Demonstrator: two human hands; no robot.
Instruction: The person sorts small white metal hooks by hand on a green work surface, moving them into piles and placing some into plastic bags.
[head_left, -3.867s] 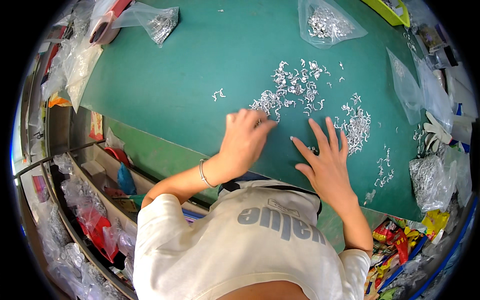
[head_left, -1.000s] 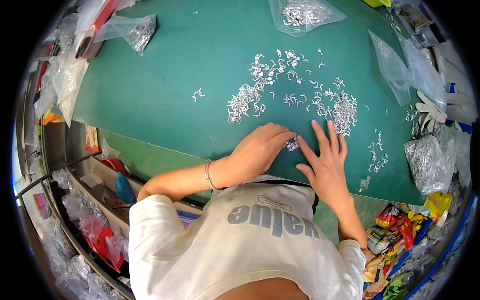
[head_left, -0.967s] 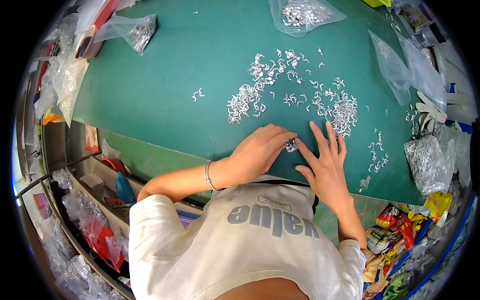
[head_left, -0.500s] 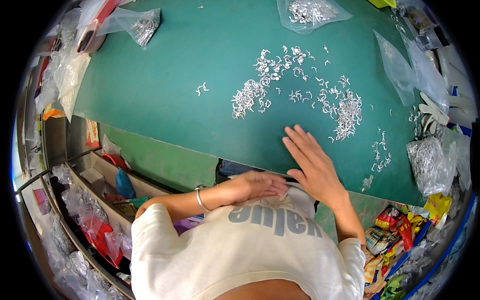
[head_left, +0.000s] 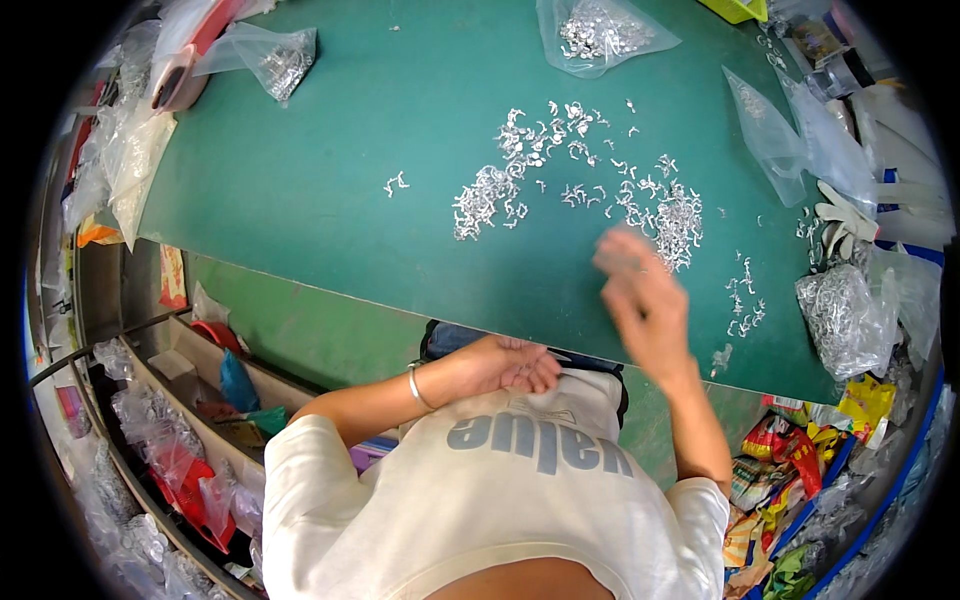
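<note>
My right hand (head_left: 645,300) is over the table beside the near edge of the right-hand pile of small silvery metal pieces (head_left: 680,215). Its fingers are smeared by motion, so whether they hold a piece cannot be made out. At the table's front edge, close to my shirt, my left hand (head_left: 512,364) is turned partly palm up with its fingers curled in. What lies inside those fingers, if anything, is hidden. Another pile of silvery pieces (head_left: 482,203) lies farther left, with flat round bits scattered behind it (head_left: 575,120).
Clear plastic bags of metal parts lie at the far left (head_left: 285,65), the far middle (head_left: 605,30) and the right edge (head_left: 850,315). A white glove (head_left: 845,222) rests at the right. Below are a compartmented drawer (head_left: 260,375) and colourful packets (head_left: 790,445).
My right hand has gone from lying flat with fingers stretched to a blurred, bent shape nearer the right pile. My left hand's fingers have curled in. The whole view has shifted slightly.
</note>
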